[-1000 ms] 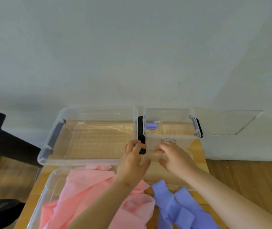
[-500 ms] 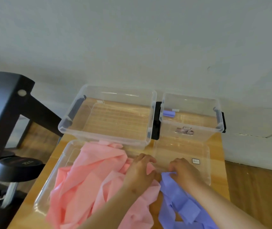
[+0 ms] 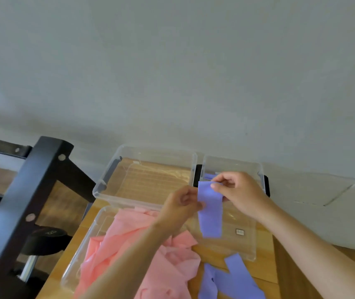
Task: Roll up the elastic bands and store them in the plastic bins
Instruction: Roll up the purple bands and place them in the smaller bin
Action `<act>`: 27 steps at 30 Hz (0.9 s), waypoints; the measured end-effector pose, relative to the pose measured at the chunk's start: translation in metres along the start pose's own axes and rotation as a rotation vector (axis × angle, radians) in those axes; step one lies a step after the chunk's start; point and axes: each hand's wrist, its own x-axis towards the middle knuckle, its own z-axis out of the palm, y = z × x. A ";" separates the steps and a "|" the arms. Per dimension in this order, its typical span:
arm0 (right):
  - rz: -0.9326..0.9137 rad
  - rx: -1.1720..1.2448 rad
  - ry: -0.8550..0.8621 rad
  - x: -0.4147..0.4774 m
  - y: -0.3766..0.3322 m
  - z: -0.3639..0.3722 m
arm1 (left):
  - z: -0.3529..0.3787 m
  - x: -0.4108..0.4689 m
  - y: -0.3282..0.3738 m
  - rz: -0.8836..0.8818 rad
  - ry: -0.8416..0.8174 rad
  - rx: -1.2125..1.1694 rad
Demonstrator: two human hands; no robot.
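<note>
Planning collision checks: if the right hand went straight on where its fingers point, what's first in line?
The right hand would likely meet the right wall of the large clear bin, past the purple band it pinches. The left hand sits below that line; depth unclear.

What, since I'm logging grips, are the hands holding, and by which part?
The purple band: right hand pinches its top end, left hand pinches its left edge.

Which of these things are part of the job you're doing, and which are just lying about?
Part of the job: purple band, pinched by left hand and right hand; pink bands; large clear bin; small clear bin.
Just lying about: black rack; dumbbell.
</note>
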 end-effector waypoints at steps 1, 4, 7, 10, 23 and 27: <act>-0.012 0.018 0.017 -0.002 -0.016 -0.007 | -0.003 -0.002 0.014 0.011 -0.006 0.010; -0.079 0.058 0.067 -0.007 -0.062 -0.026 | -0.008 -0.010 0.060 0.080 -0.035 0.055; -0.149 0.057 0.121 -0.013 -0.106 -0.046 | -0.014 -0.022 0.109 0.149 -0.017 0.092; -0.205 0.086 0.138 -0.023 -0.151 -0.067 | -0.025 -0.034 0.158 0.228 0.008 0.096; -0.311 0.210 0.215 -0.081 -0.268 -0.096 | -0.056 -0.093 0.304 0.472 -0.021 0.081; -0.394 0.220 0.319 -0.092 -0.286 -0.097 | -0.069 -0.110 0.324 0.502 -0.053 0.082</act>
